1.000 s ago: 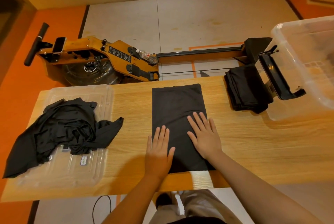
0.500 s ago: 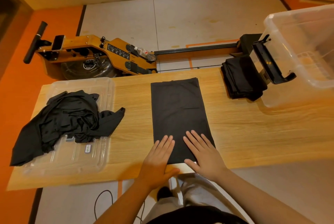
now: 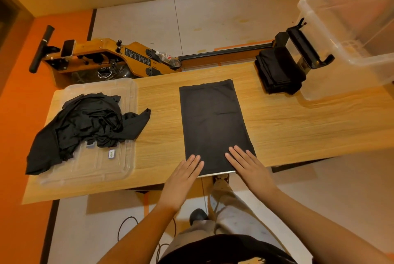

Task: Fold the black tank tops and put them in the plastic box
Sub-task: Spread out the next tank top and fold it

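Both hands (image 3: 181,178) (image 3: 251,170) have slid back along the tank top (image 3: 213,123), fingers (image 3: 241,154) flat, holding nothing.

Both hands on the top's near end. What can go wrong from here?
1. The flat tank top ends right at the table edge, under the left hand and right hand; it may slide off when lifted.
2. The folded stack lies outside the plastic box, at the far edge; a nudge may topple it.

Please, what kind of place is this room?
Probably a home gym or fitness room: a wooden rowing machine stands on the floor behind the table, which carries a pile of black tank tops and a clear plastic box.
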A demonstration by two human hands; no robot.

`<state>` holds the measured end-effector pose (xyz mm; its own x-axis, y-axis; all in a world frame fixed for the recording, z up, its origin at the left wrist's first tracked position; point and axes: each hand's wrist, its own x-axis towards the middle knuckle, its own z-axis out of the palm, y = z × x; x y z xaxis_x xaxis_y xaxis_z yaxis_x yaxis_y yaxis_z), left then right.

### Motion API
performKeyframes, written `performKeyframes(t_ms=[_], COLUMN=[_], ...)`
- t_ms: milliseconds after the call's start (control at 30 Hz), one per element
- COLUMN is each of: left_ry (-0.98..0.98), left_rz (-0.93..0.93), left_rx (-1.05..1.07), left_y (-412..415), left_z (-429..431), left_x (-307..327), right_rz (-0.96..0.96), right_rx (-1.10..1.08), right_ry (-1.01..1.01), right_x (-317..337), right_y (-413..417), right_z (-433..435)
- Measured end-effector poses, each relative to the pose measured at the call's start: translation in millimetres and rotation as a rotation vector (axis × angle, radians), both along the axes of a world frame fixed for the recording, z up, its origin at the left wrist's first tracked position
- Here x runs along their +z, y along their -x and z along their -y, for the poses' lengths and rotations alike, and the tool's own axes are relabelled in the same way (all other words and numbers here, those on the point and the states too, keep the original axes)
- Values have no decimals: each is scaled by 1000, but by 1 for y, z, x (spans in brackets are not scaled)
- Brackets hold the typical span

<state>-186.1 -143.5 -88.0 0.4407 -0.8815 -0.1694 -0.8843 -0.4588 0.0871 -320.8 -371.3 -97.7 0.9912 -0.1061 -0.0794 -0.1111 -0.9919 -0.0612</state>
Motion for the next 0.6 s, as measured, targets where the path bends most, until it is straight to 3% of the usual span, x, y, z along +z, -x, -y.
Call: performKeyframes(t_ms=[400,600], left_ry=[11,270], left_rz=[-116,-212], left_rx=[53,149], left_y=[18,16], left_z=[-8,-10], left_x=[25,46], right_rz=[-8,125], right_rx=[-1,-46], right_ry=[-102,-238], right_x=[9,17], right_y=[22,20], right_z=[-12,-5])
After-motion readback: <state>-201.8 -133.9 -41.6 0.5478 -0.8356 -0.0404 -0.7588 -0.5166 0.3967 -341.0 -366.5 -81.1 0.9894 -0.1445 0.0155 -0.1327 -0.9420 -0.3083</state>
